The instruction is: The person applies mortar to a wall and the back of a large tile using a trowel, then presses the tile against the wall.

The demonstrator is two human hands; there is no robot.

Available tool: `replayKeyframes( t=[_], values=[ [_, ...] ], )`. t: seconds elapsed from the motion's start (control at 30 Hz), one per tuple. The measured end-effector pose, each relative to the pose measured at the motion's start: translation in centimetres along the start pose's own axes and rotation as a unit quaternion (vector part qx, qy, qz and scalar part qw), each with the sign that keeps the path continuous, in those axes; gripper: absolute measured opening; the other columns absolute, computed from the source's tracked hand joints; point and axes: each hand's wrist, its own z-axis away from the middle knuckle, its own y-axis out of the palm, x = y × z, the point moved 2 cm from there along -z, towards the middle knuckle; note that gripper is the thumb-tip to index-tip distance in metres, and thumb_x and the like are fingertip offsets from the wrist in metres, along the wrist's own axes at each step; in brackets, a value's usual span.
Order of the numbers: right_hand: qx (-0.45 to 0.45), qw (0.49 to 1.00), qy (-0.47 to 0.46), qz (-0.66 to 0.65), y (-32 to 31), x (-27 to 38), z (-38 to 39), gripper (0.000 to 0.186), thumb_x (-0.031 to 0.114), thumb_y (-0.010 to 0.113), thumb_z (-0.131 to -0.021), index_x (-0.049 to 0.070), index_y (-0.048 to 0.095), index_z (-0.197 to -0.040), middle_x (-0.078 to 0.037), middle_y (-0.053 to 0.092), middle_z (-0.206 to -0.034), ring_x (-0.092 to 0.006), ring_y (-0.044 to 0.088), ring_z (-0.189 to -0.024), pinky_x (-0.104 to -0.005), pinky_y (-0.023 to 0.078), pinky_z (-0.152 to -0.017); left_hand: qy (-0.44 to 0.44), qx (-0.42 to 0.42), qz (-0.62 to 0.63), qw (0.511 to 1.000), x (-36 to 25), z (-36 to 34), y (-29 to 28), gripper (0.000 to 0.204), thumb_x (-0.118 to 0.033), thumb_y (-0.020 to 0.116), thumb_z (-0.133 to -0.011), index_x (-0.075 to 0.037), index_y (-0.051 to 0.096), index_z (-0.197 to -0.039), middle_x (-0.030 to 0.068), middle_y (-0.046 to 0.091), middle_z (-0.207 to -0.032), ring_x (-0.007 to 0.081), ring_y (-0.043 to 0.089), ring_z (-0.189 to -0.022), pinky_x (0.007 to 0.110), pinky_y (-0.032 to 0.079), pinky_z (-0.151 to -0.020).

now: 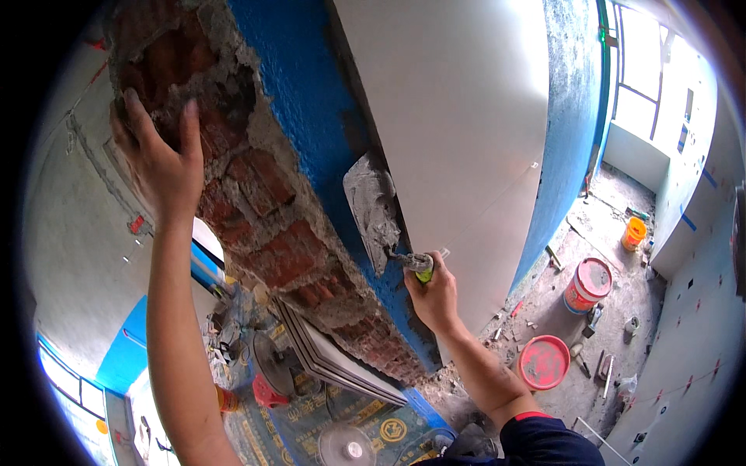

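Observation:
My left hand (163, 167) rests on the rough edge of an exposed brick wall (260, 182) at upper left, fingers apart and slightly curled. My right hand (431, 295) is closed on the green and metal handle of a trowel. The trowel's blade (371, 206), smeared with grey material, lies along the blue-coated strip (303, 101) between the broken brick and a large white panel (451, 116). The blade's edge is near the seam beside the panel; whether it presses on the surface I cannot tell.
At right, a red-lidded bucket (542, 363), another red bucket (581, 303), an orange bucket (634, 231) and scattered tools stand on the dusty floor. Below, stacked boards (338, 353) lean by the brick, near a printed floor covering (295, 431). A bright window (641, 70) is at upper right.

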Motion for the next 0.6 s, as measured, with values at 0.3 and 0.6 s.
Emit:
replayKeyframes(
  t=[0.3,0.6],
  values=[
    [-0.077,0.997,-0.008,0.023,0.5,0.2,1.5,0.025,0.021,0.071,-0.086,0.006,0.059,-0.102,-0.017,0.065,-0.09,-0.0388,0.065,-0.085,-0.0442,0.051,-0.071,0.003,-0.005,0.017,1.0,-0.3,0.1,0.1,0.084,-0.063,0.047,-0.094,-0.007,0.026,-0.153,0.0249,0.028,-0.15,0.0395,0.043,-0.132,0.047,0.051,-0.097],
    [-0.042,0.999,-0.002,-0.01,-5.2,-2.1,9.2,0.026,0.013,0.074,-0.085,0.001,0.059,-0.103,-0.016,0.068,-0.088,-0.0269,0.068,-0.08,-0.0348,0.052,-0.072,-0.013,0.009,0.042,0.999,-0.5,0.1,-0.5,0.079,-0.055,0.052,-0.095,-0.008,0.026,-0.153,0.0286,0.024,-0.152,0.0446,0.04,-0.134,0.052,0.049,-0.097]
  ],
)
